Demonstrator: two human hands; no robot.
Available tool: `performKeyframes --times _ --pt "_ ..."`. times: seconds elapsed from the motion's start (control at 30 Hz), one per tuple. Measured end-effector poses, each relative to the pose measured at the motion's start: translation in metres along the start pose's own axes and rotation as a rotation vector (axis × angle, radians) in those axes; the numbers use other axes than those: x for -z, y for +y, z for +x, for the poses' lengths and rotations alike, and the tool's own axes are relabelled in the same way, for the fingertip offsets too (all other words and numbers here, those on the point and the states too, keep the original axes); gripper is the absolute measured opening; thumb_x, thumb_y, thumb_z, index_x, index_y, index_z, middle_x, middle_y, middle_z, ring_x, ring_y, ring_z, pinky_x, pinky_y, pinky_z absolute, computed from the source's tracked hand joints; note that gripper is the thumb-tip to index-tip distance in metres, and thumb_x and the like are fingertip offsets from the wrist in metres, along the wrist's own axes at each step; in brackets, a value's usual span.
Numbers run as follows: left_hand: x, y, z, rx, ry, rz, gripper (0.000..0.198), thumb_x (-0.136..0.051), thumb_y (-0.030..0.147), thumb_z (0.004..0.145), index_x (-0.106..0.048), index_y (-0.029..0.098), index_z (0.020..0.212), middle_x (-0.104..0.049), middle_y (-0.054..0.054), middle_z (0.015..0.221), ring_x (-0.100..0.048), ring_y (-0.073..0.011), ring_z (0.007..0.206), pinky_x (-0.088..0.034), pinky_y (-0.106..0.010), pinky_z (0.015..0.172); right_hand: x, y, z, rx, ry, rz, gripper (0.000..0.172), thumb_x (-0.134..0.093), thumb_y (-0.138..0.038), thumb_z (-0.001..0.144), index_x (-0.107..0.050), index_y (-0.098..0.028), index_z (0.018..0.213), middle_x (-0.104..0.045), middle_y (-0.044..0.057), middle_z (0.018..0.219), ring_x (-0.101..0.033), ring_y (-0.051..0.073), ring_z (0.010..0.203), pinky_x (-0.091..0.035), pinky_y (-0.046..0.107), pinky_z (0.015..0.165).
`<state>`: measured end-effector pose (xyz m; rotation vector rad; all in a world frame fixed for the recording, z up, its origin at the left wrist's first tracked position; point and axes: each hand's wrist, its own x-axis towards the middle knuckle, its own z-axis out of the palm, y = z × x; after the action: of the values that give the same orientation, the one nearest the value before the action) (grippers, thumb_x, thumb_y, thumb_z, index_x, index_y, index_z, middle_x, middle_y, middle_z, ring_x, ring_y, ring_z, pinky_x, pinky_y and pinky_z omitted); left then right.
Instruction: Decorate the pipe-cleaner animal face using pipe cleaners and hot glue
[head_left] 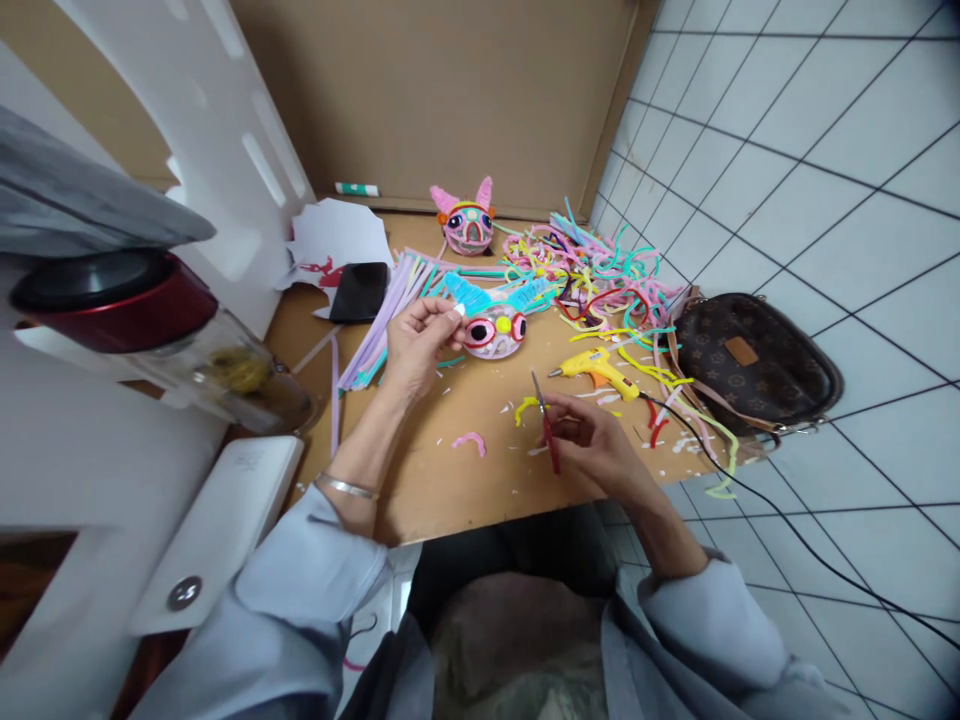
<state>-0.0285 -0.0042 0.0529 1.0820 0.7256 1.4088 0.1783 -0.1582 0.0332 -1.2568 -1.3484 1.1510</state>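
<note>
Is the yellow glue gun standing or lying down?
Lying down: the glue gun is on its side, nozzle and handle flat along the table.

Brown patterned handbag (pixel 772 365) at right, dark phone (pixel 360 293) left of centre, red-collared clear bottle (pixel 169 320) at far left.

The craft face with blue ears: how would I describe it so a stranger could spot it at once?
Find the brown tabletop, then the person's left hand over it. Just to that hand's right sits the blue-eared craft face, with a round yellow dot between red-ringed eyes. The similar craft face farther back has pink ears; blue ears set this one apart.
</note>
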Motion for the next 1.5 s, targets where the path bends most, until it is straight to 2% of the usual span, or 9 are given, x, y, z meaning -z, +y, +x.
performKeyframes --times 0.13,0.27,0.4,0.47,0.57,0.63,0.83,1.1,1.5 --pt "-0.001 0.002 0.000 0.003 0.006 -0.040 0.033 -0.086 0.030 0.057 -0.060 0.016 0.072 -0.068 0.002 0.062 -0.057 -0.0067 0.047 -0.046 -0.017 0.047 -0.016 -0.002 0.003 -0.184 -0.215 0.435 0.049 -0.086 -0.047 0.069 -0.073 -0.022 0.108 -0.066 -0.002 0.072 -0.060 0.010 0.059 -0.047 0.023 0.053" --pt "0.000 0.005 -0.001 -0.006 0.000 -0.068 0.035 -0.087 0.032 0.056 -0.060 0.016 0.072 -0.069 0.000 0.064 -0.056 -0.0057 0.048 -0.046 -0.016 0.047 -0.035 -0.012 0.011 -0.210 -0.349 0.472 0.050 -0.080 -0.057 0.075 -0.072 -0.021 0.108 -0.066 -0.001 0.072 -0.058 0.009 0.054 -0.044 0.021 0.051" --pt "0.002 0.007 0.001 -0.013 0.019 -0.073 0.036 -0.087 0.034 0.056 -0.060 0.017 0.073 -0.069 0.001 0.067 -0.055 -0.0051 0.048 -0.044 -0.016 0.046 -0.052 -0.035 0.041 0.032 -0.218 0.315 0.052 -0.073 -0.057 0.081 -0.064 -0.024 0.120 -0.061 -0.004 0.073 -0.055 0.010 0.057 -0.046 0.023 0.055" --pt "0.004 0.008 0.002 -0.018 0.030 -0.077 0.038 -0.088 0.035 0.057 -0.060 0.017 0.074 -0.067 0.003 0.067 -0.054 -0.0046 0.048 -0.044 -0.016 0.046 -0.060 -0.044 0.063 0.217 -0.078 0.143 0.051 -0.074 -0.055 0.080 -0.063 -0.023 0.119 -0.062 -0.002 0.083 -0.059 0.012 0.073 -0.053 0.026 0.070" --pt "0.007 0.008 0.005 -0.025 0.061 -0.118 0.040 -0.089 0.037 0.056 -0.059 0.018 0.073 -0.064 0.004 0.065 -0.051 -0.0040 0.048 -0.042 -0.015 0.045 -0.067 -0.047 0.097 0.410 0.052 -0.112 0.052 -0.070 -0.055 0.082 -0.060 -0.022 0.122 -0.063 0.003 0.097 -0.061 0.015 0.087 -0.054 0.031 0.085" --pt "0.008 0.010 0.006 -0.018 0.086 -0.147 0.040 -0.090 0.037 0.055 -0.059 0.018 0.072 -0.063 0.003 0.064 -0.051 -0.0040 0.048 -0.042 -0.015 0.045 -0.068 -0.040 0.113 0.471 0.100 -0.176 0.053 -0.068 -0.057 0.083 -0.061 -0.021 0.121 -0.064 0.004 0.099 -0.062 0.016 0.085 -0.054 0.032 0.084" --pt "0.008 0.014 0.005 0.041 0.125 -0.198 0.039 -0.090 0.036 0.054 -0.060 0.018 0.072 -0.063 0.002 0.068 -0.051 -0.0039 0.051 -0.041 -0.014 0.045 -0.063 -0.016 0.116 0.481 0.164 -0.302 0.046 -0.072 -0.055 0.079 -0.069 -0.021 0.109 -0.071 0.004 0.093 -0.065 0.018 0.083 -0.054 0.034 0.085" --pt "-0.003 0.012 -0.004 0.114 0.053 -0.259 0.042 -0.091 0.033 0.052 -0.060 0.018 0.077 -0.058 0.006 0.065 -0.051 -0.0031 0.052 -0.041 -0.013 0.046 -0.065 -0.012 0.110 0.459 0.123 -0.336 0.047 -0.075 -0.053 0.077 -0.072 -0.018 0.109 -0.072 0.004 0.086 -0.064 0.018 0.076 -0.054 0.033 0.080" --pt "-0.009 0.002 -0.009 0.114 0.017 -0.217 0.039 -0.091 0.038 0.055 -0.062 0.017 0.071 -0.057 0.005 0.060 -0.054 -0.0062 0.053 -0.044 -0.018 0.052 -0.064 -0.018 0.107 0.314 -0.011 -0.059 0.047 -0.073 -0.060 0.078 -0.073 -0.021 0.104 -0.064 -0.001 0.073 -0.055 0.012 0.062 -0.047 0.023 0.056"
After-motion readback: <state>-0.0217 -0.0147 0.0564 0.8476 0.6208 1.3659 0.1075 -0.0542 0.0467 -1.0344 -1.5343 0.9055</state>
